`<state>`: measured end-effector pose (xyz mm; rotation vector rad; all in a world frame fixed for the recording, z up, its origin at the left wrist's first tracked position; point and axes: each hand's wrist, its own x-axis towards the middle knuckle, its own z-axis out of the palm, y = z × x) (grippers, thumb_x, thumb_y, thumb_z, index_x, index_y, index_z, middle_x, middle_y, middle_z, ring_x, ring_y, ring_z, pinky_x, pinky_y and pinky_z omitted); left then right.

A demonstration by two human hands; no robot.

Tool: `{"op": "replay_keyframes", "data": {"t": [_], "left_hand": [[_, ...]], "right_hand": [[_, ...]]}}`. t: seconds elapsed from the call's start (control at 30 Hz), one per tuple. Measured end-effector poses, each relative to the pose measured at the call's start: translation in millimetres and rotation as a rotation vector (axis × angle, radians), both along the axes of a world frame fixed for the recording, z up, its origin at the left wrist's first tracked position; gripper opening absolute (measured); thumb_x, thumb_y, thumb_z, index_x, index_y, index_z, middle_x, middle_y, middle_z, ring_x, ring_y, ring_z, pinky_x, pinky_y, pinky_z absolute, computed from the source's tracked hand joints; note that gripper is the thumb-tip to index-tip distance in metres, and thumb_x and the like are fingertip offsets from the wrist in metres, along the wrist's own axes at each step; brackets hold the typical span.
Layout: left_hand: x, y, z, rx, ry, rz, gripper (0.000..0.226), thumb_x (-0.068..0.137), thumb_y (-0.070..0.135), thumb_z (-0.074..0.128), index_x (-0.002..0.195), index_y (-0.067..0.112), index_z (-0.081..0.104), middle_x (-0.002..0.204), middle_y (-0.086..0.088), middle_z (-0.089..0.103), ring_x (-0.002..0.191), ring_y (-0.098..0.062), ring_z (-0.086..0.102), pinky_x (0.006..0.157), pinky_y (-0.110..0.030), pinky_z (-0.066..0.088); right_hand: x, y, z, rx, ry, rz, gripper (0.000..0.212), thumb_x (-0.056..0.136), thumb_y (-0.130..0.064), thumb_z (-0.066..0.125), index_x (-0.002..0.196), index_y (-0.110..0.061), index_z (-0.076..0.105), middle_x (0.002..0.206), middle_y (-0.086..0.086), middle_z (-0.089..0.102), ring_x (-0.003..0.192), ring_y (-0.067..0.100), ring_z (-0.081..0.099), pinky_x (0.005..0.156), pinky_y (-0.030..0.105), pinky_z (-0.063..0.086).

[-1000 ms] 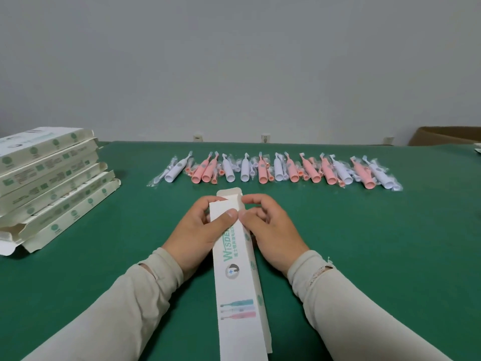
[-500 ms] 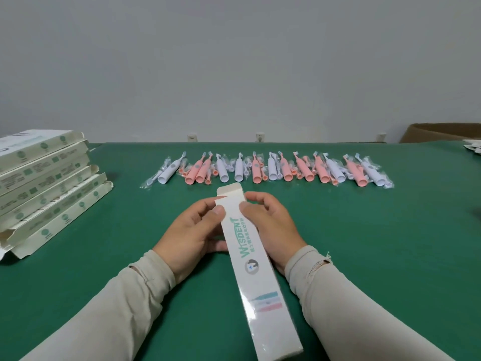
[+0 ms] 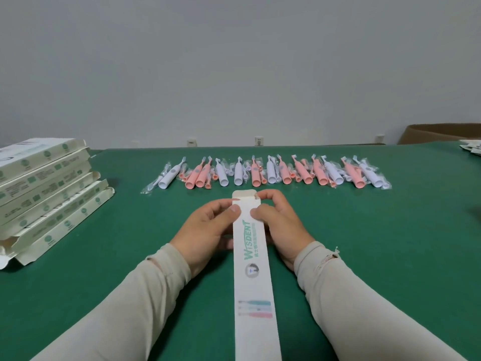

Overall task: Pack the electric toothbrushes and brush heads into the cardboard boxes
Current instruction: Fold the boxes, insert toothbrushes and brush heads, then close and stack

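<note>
A long white toothbrush box (image 3: 253,277) printed "WISDENT" lies lengthwise in front of me on the green table (image 3: 377,243). Its far end flap stands up, open. My left hand (image 3: 205,233) grips the box's left side near that end, thumb on top. My right hand (image 3: 278,225) holds the right side, with its fingers pinching the corner by the flap. Behind the box runs a row of several pink and white electric toothbrushes (image 3: 270,173), with brush heads in clear wrappers between them.
A stack of several flat, unfolded boxes (image 3: 44,194) sits at the table's left edge. A brown carton (image 3: 442,132) stands at the far right behind the table. Some small packets (image 3: 472,147) lie at the right edge. A grey wall rises behind.
The box has been turned from a slant to straight in front of me. Both hands have kept their hold near the far end, and the flap is still up.
</note>
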<state>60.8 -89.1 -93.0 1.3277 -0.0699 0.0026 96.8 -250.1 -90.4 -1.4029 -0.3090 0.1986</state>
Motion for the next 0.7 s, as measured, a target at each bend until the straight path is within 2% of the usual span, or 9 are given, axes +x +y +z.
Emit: {"op": "replay_keyframes", "data": {"t": [0.07,0.13,0.2,0.3,0.4,0.57,0.7], "left_hand": [[8,-6,11,0.032,0.014,0.007,0.022,0.09,0.025,0.066,0.108,0.013,0.072,0.114,-0.029,0.067,0.113,-0.051,0.06,0.103,-0.071,0.034],[13,-11,14,0.069,-0.012,0.007,0.02,0.093,0.023,0.064,0.109,0.014,0.072,0.113,-0.026,0.069,0.108,-0.046,0.063,0.103,-0.07,0.038],[15,-12,7,0.063,-0.043,0.011,0.021,0.096,0.021,0.062,0.113,0.015,0.071,0.114,-0.022,0.07,0.102,-0.037,0.065,0.099,-0.061,0.046],[14,-13,-2,0.055,-0.088,0.019,0.019,0.098,0.02,0.059,0.112,0.017,0.072,0.112,-0.016,0.072,0.098,-0.031,0.068,0.086,-0.046,0.055],[14,-12,-3,0.05,-0.117,0.039,0.018,0.098,0.02,0.058,0.107,0.022,0.074,0.111,-0.013,0.073,0.094,-0.024,0.069,0.08,-0.037,0.058],[13,-9,-2,0.033,-0.108,0.064,0.018,0.099,0.017,0.058,0.111,0.016,0.072,0.111,-0.013,0.073,0.094,-0.025,0.069,0.083,-0.039,0.057],[11,-11,2,0.049,-0.088,0.076,0.019,0.099,0.018,0.057,0.113,0.013,0.07,0.107,-0.013,0.075,0.087,-0.02,0.07,0.071,-0.029,0.057]], "right_hand": [[5,-3,1,0.036,-0.001,-0.045,0.029,0.077,-0.02,0.062,0.105,-0.025,0.056,0.081,0.01,0.071,0.074,0.025,0.066,0.063,0.03,0.05],[7,-7,1,0.062,-0.012,-0.07,0.025,0.086,-0.013,0.06,0.109,-0.024,0.057,0.081,0.009,0.072,0.072,0.022,0.066,0.058,0.027,0.05],[6,-10,-1,0.061,-0.02,-0.068,0.027,0.086,-0.013,0.06,0.11,-0.025,0.058,0.082,0.011,0.071,0.072,0.021,0.066,0.058,0.027,0.05],[6,-10,0,0.04,-0.032,-0.041,0.034,0.075,-0.02,0.06,0.109,-0.027,0.06,0.084,0.017,0.068,0.072,0.022,0.064,0.061,0.028,0.049],[7,-9,1,0.076,-0.026,0.004,0.037,0.073,-0.018,0.058,0.11,-0.024,0.061,0.08,0.014,0.065,0.063,0.016,0.06,0.052,0.02,0.046],[5,-7,1,0.067,-0.047,0.04,0.027,0.08,-0.013,0.057,0.104,-0.015,0.068,0.081,0.007,0.073,0.064,0.014,0.064,0.053,0.02,0.048],[5,-6,0,0.037,-0.03,0.021,0.016,0.074,-0.018,0.059,0.088,-0.014,0.068,0.075,0.005,0.071,0.06,0.013,0.061,0.052,0.021,0.047]]}}
